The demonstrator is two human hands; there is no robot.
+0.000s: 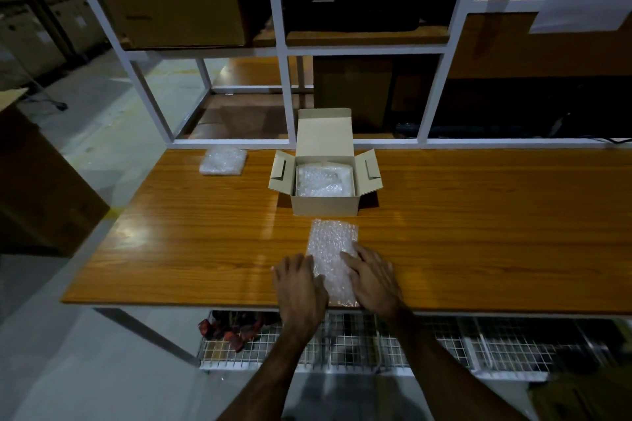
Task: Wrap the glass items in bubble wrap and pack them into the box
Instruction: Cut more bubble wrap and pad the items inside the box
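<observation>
A bubble-wrapped bundle lies on the wooden table near its front edge. My left hand rests against the bundle's left side, fingers fairly straight. My right hand lies flat on its right side, fingers spread over the wrap. What is inside the wrap is hidden. Behind the bundle stands a small open cardboard box, its flaps spread, with another bubble-wrapped piece inside. A third bubble-wrap bundle sits at the table's back left.
A white metal shelf frame rises behind the table with large cartons on it. A wire-mesh shelf runs under the table's front edge. A big brown carton stands on the floor at left.
</observation>
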